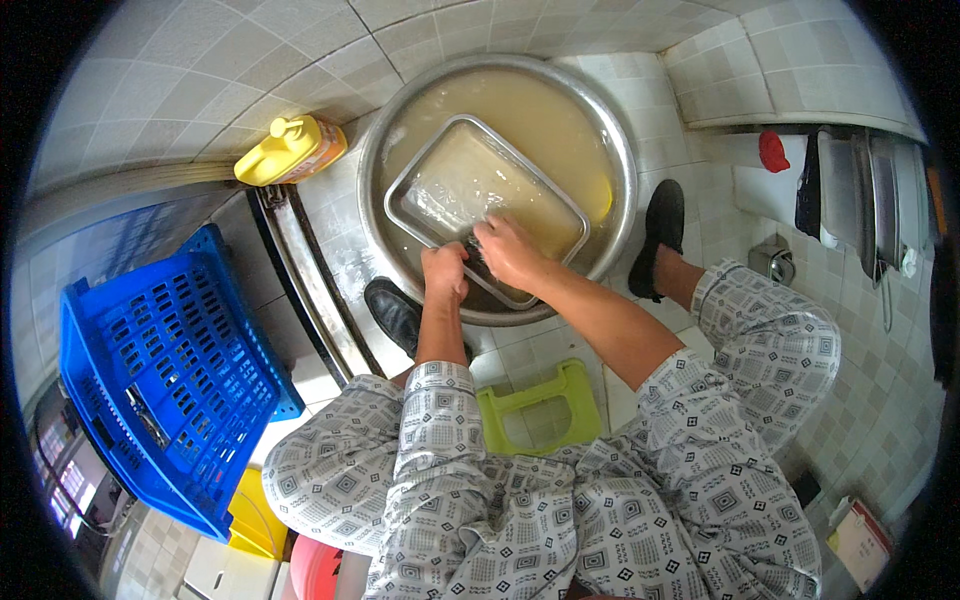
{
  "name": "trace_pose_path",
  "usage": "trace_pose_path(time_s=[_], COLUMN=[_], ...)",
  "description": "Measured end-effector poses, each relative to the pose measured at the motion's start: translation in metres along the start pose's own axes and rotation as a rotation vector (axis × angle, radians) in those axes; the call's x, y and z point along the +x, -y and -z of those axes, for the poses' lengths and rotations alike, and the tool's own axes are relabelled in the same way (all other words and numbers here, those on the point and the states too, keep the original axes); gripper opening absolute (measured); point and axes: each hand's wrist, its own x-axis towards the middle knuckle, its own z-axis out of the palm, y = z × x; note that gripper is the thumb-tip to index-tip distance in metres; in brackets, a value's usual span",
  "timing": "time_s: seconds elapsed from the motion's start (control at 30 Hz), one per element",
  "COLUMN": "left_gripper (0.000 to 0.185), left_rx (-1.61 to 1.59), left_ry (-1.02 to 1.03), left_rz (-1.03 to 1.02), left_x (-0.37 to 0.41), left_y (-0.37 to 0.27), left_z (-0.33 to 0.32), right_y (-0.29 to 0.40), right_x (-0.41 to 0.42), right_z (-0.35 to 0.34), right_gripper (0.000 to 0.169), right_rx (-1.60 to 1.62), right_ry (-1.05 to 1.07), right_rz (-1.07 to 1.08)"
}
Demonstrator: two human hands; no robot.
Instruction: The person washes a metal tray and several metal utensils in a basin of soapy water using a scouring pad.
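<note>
A wide round metal basin (622, 247) of cloudy water stands on the floor before me. A rectangular metal tray (517, 161) with a rolled rim lies tilted in it, wet and shiny inside. My left hand (446, 271) grips the tray's near rim at its lower left. Bent over the inside of that same rim, my right hand (511, 251) holds a small dark scrubber (472, 246), mostly hidden by the fingers, perhaps steel wool. Something yellow (603, 198) shows in the water at the basin's right side.
A yellow plastic jug (292, 150) stands by the wall on the left. Nearer lies a blue slatted crate (180, 360). A green plastic stool (581, 397) is between my legs. Knives (862, 195) hang at the right wall. My shoes (394, 315) flank the basin.
</note>
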Motion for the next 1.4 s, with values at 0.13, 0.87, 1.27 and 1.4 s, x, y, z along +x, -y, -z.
trace_pose_path(time_s=[0.13,0.87,1.27,1.4], left_gripper=[0.016,0.015,0.026,0.030], left_rx=[0.151,0.214,0.024,0.028], left_ry=[0.003,0.109,-0.051,-0.065], left_rz=[0.029,-0.147,-0.101,-0.069], left_x=[0.002,-0.038,-0.029,-0.020], left_y=[0.004,-0.010,0.008,0.018], left_z=[0.006,-0.028,-0.023,-0.018], right_y=[-0.025,0.006,-0.041,-0.067], right_x=[0.018,0.106,0.088,0.048], right_z=[0.012,0.030,0.063,0.051], right_gripper=[0.015,0.021,0.012,0.012], right_rx=[-0.348,-0.404,-0.691,-0.709], right_ry=[-0.132,-0.188,-0.181,-0.100], right_rz=[-0.073,0.211,0.304,0.291])
